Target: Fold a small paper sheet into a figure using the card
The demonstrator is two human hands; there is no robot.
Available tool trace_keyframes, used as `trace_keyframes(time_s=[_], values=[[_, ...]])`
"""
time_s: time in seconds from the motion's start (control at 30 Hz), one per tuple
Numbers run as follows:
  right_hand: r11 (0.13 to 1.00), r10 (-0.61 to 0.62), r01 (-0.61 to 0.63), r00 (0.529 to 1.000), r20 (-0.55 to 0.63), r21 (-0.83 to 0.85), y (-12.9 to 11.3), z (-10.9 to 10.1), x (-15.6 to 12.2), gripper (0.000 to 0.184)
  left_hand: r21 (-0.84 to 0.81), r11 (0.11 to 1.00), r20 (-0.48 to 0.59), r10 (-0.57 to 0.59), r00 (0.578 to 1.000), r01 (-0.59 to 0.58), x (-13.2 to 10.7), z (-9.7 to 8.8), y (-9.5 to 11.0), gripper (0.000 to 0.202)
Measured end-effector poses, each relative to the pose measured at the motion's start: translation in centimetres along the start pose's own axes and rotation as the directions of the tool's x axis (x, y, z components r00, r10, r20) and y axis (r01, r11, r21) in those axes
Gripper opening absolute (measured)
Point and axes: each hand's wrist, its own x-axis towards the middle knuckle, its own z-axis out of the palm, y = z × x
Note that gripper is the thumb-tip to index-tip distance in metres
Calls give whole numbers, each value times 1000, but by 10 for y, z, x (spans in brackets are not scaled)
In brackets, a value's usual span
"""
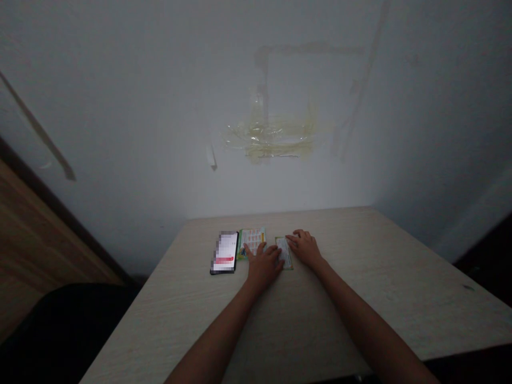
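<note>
A narrow printed paper [285,255], which looks folded, lies flat on the table between my hands. My left hand [263,265] rests with fingers spread, its right-hand fingertips on the paper's left edge. Its thumb side reaches over the lower part of a green-edged printed leaflet [252,239] with a grid of red and white text. My right hand [304,248] touches the narrow paper's upper right edge with its fingertips, the fingers stretched out. Left of the leaflet, a phone [224,253] in a black case lies with its lit screen up, partly pixelated.
The pale wood-grain table [160,320] ends against a grey wall [140,133] carrying old yellowed tape [276,138]. At lower left stands a dark rounded shape [60,325], perhaps a chair back, near a brown wooden panel [24,224].
</note>
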Motion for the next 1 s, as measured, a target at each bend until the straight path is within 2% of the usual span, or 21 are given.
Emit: trace_keyframes(time_s=[0.17,0.3,0.47,0.57,0.83,1.0], values=[[1000,-23,23,1000,-6,-11,0,1,-3,37,10,1000,6,2,1000,-2,-1,-1,1,35],[998,-43,42,999,6,49,7,2,-5,41,-3,1000,-26,20,999,-20,-2,-1,1,33],[984,-80,80,997,-11,159,15,1,-8,27,17,1000,-43,7,999,-6,-2,-4,2,30],[974,-142,137,990,15,183,17,-1,-11,27,19,1000,-54,9,999,-8,-2,-5,2,28],[955,-226,201,969,98,219,17,-12,-19,60,-16,1000,-47,10,999,-11,-2,-3,-1,30],[957,-220,190,968,123,217,13,-15,-19,71,-42,999,-31,0,1000,-2,-3,-2,-4,31]])
